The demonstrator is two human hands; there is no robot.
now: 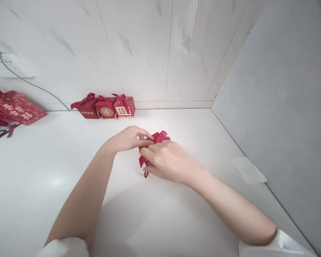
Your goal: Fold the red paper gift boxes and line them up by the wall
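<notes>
A small red gift box [156,135] is on the white table, mostly covered by my hands. Bright red ribbon [161,137] rises from its top, and another ribbon end and a dark red beaded loop [146,174] hang at its near side. My left hand [130,138] comes in from the left, thumb and forefinger closed at the base of the ribbon. Across the near side of the box, my right hand [168,160] has its fingers curled in on the ribbon. Its fingertips and the knot area are partly hidden.
Three red boxes with ribbon bows [106,107] stand in a row against the tiled wall. Red printed gift bags [18,107] lie at the far left, near a grey cable [37,85]. A grey wall [283,107] borders the right, with a pale sheet [250,170] beside it.
</notes>
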